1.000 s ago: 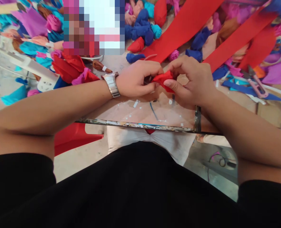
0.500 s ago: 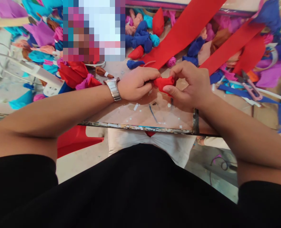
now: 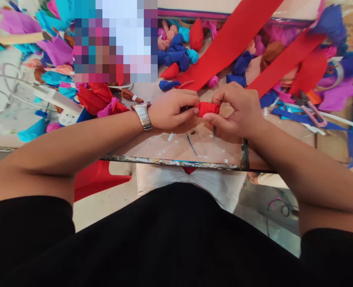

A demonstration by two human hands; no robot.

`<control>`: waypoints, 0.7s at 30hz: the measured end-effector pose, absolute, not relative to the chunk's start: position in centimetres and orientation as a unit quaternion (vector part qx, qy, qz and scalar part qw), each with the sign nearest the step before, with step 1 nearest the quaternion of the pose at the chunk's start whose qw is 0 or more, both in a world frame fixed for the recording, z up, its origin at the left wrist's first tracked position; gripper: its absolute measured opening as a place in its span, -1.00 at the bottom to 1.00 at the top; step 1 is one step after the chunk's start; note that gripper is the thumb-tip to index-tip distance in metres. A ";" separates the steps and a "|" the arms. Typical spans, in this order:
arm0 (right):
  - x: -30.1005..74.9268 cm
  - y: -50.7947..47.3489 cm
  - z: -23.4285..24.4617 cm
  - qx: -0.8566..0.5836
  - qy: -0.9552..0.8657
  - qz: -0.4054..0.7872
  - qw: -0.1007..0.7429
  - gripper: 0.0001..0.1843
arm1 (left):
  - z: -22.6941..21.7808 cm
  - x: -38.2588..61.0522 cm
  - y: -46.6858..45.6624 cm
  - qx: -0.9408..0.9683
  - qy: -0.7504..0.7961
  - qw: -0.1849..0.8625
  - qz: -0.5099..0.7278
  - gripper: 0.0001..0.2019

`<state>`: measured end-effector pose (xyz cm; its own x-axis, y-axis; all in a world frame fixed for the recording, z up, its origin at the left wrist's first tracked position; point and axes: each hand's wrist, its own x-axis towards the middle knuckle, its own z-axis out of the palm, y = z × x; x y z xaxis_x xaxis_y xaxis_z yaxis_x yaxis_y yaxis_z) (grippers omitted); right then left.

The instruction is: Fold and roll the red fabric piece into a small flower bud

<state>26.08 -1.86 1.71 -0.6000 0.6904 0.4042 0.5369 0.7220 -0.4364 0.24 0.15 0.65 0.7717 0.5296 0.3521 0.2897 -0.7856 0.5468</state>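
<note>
Between my hands, above the table, is a small red crepe-paper rose (image 3: 208,108), its rolled end towards the right. My left hand (image 3: 175,107), with a watch (image 3: 142,115) on the wrist, pinches the rose's left end between thumb and fingers. At the other end, my right hand (image 3: 239,107) has thumb and forefinger curled around the rolled edge. Just beyond lie a long red paper strip (image 3: 224,48), a pink paper rose (image 3: 212,81) and a blue twisted paper piece (image 3: 169,85).
Several coloured paper flowers (image 3: 176,48) crowd the back of the table (image 3: 152,143). A white power strip (image 3: 59,101) with cords stands left. Pink-handled pliers (image 3: 314,109), paper scraps and a tape roll (image 3: 338,73) lie right. A red chair (image 3: 95,179) is below the edge.
The rose has turned slightly in my fingers and shows more of its rolled end. Both hands stay about where they were. The view has shifted a little.
</note>
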 end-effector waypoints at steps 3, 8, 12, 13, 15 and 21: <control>26.1 -1.8 1.7 -0.343 -0.883 0.143 0.286 -0.29 | 0.8 0.2 0.0 0.910 0.217 0.244 0.256 -0.60; 26.0 -1.8 1.7 -0.330 -0.884 0.137 0.301 -0.27 | 0.9 0.2 -0.3 0.898 0.228 0.262 0.269 -0.56; 25.9 -1.8 1.6 -0.321 -0.887 0.134 0.305 -0.27 | 0.8 0.2 -0.2 0.901 0.236 0.253 0.263 -0.55; 25.9 -1.9 1.6 -0.319 -0.887 0.134 0.306 -0.28 | 0.8 0.2 -0.2 0.902 0.234 0.252 0.261 -0.55; 25.8 -1.9 1.6 -0.318 -0.887 0.133 0.306 -0.29 | 0.7 0.2 -0.2 0.904 0.231 0.250 0.259 -0.56; 25.7 -2.0 2.0 -0.291 -0.900 0.116 0.303 -0.36 | 0.7 0.2 -0.3 0.901 0.232 0.256 0.263 -0.50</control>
<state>25.68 -1.98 1.97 -0.6479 0.5937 0.4773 0.4532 0.8040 -0.3849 0.19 -0.25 0.70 0.7535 0.5533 0.3551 0.2836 -0.7609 0.5836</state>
